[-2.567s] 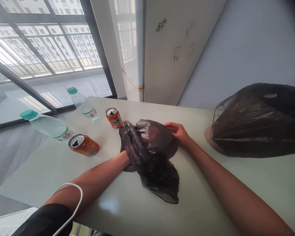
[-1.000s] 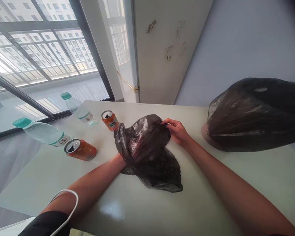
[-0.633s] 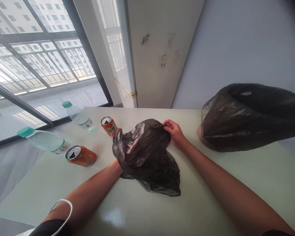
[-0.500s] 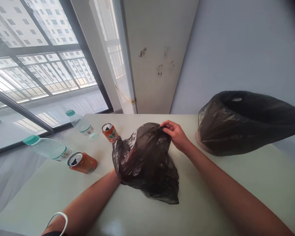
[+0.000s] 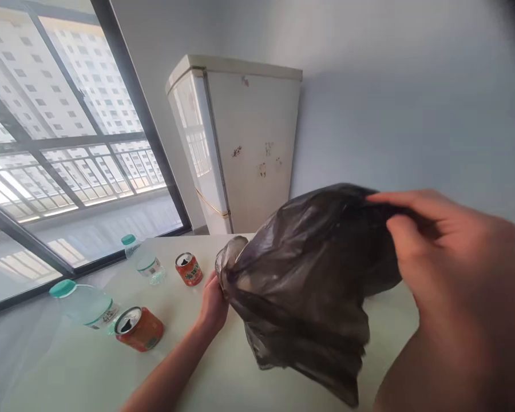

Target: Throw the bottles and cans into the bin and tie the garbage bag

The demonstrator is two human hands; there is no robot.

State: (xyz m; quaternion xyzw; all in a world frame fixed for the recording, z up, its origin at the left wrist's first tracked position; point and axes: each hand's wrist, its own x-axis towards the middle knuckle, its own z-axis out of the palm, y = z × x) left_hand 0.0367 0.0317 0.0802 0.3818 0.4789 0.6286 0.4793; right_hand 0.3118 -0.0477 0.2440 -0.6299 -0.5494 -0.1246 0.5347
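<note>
A thin black plastic bag (image 5: pixel 309 274) is stretched in the air across the middle of the view, above the table. On its left side my left hand (image 5: pixel 213 303) is closed around a gathered part, with some fingers hidden behind the plastic. My right hand (image 5: pixel 450 252), large and close to the camera, pinches the bag's upper right edge between thumb and fingers. The lower edge hangs loose and crumpled. Just left of my left hand stands an opened orange-red drink can (image 5: pixel 189 270).
Another opened drink can (image 5: pixel 141 330) stands at the table's left. Two clear plastic bottles with green caps, a nearer bottle (image 5: pixel 86 306) and a farther bottle (image 5: pixel 143 260), are beside the cans. Behind the pale table (image 5: pixel 223 372) are a white refrigerator (image 5: pixel 257 137) and a window (image 5: pixel 68 143).
My right hand has risen rightward and toward the camera, pulling the bag wider. My left hand now shows at its left side. The view has tilted up; the second black bag no longer shows clearly.
</note>
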